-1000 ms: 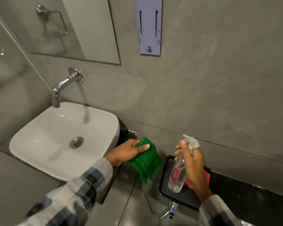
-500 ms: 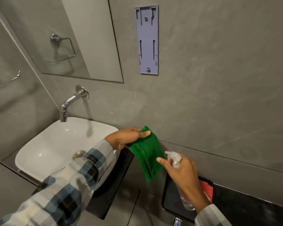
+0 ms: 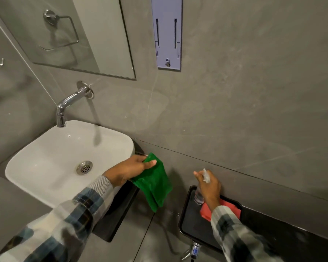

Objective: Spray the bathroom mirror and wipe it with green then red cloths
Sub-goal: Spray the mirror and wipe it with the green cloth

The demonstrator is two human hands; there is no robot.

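Note:
My left hand grips a green cloth that hangs down just right of the white sink. My right hand is wrapped around a clear spray bottle with a white nozzle, its base low over a black tray. A red cloth lies on that tray, partly hidden by my right wrist. The mirror hangs on the grey wall at the upper left, above the tap.
A white basin with a chrome tap sits at left on a dark counter. A pale plastic wall bracket is mounted right of the mirror. A dark ledge runs right of the tray.
My right hand has lowered the spray bottle from chest height down onto the tray. My left hand keeps hold of the green cloth beside the sink. The view shifted slightly.

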